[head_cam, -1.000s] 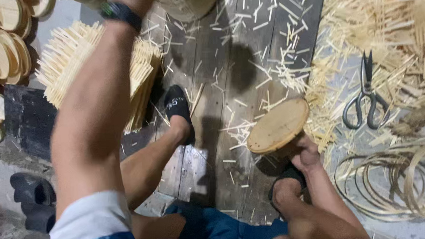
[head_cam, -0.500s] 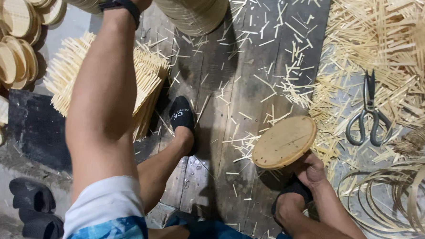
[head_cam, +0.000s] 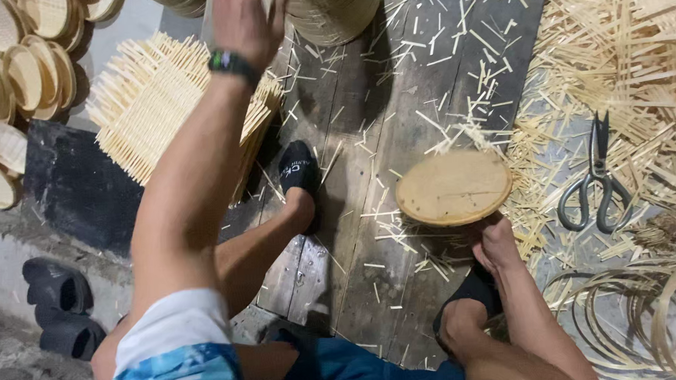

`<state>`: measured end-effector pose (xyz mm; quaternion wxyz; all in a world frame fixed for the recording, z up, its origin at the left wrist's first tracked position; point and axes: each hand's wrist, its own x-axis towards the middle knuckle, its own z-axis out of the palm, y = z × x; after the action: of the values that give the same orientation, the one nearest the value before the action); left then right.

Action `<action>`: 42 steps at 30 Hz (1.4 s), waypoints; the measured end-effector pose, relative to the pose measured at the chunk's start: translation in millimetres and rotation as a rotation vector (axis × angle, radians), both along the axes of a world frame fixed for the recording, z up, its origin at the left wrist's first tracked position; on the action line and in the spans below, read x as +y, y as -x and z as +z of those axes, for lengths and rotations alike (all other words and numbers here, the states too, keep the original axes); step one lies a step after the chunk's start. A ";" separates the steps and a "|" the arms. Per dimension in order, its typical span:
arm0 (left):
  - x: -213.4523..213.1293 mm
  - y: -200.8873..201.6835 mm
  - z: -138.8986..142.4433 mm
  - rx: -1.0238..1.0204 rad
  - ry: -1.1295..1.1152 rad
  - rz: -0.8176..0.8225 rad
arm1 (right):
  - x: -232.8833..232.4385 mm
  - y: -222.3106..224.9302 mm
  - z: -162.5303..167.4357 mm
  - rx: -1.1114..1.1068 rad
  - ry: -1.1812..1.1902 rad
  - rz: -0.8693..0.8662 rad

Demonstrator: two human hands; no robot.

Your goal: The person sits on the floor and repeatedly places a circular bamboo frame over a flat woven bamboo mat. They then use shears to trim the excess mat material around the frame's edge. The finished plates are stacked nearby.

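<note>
Work partly done, judging from the piles. Round woven disc [head_cam: 453,186] held at its near edge by right hand [head_cam: 498,240], grip closed on the rim, disc tilted just above the wooden floor [head_cam: 369,211]. Left hand [head_cam: 245,19] stretched far forward, reaching toward the stack of round baskets [head_cam: 330,12] at the top; grip state impossible to tell, fingers blurred and partly cut by the frame.

Finished pieces: many small round woven trays [head_cam: 21,74] far left of the left grip, in rows. Below that grip, a pile of square woven mats [head_cam: 152,107] with loose ends not yet trimmed, so probably much left to do. Right of the right grip, scissors [head_cam: 596,179] lying untouched among bamboo strips [head_cam: 629,63]; bent bamboo hoops [head_cam: 648,321] near the right forearm, unused.

Room for moving: open floor between the two grips, only littered with short offcuts. Crowded at right of the disc, strips touching its far edge. Feet in black socks [head_cam: 299,173] close under the disc and beside the mats. Black sandals [head_cam: 58,305] well apart, low left.
</note>
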<state>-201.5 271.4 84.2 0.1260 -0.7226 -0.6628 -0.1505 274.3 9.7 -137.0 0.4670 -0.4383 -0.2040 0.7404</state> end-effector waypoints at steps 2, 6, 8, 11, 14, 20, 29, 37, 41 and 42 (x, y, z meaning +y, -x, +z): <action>-38.0 14.2 -8.6 0.034 0.123 0.053 | 1.7 4.8 2.8 -0.001 0.031 -0.011; -117.6 51.6 -29.2 0.053 0.713 0.348 | -5.8 -8.7 30.4 -0.141 0.103 -0.017; -154.9 71.7 -40.1 0.141 0.836 0.452 | -10.5 -25.2 51.9 -0.127 0.167 -0.034; -188.8 107.0 -53.0 0.006 0.741 0.446 | -13.0 -40.8 79.2 -0.198 0.163 -0.001; -195.2 133.6 -63.2 -0.128 0.747 0.382 | -5.2 -36.0 92.0 -0.258 0.117 0.120; -183.1 148.8 -0.6 0.280 0.390 0.214 | 25.0 0.5 84.2 -0.280 0.040 0.178; -222.0 -32.6 121.2 0.368 0.075 -0.411 | 14.5 10.0 49.4 -0.185 0.162 0.165; -261.0 -248.2 -88.1 -0.111 0.294 -0.967 | 21.4 -40.2 53.2 -0.089 0.140 -0.104; -266.0 -254.0 -128.5 -0.418 0.701 -0.788 | 27.6 -34.6 55.8 -0.542 -0.061 0.027; -260.2 -248.0 -131.5 -0.545 0.864 -0.702 | 28.9 -32.5 56.1 -0.642 -0.090 0.047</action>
<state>46.5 11.2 -47.3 -0.4087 -0.8189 -0.3949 -0.0801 306.8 38.5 -81.0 0.3805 -0.6236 -0.3834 0.5651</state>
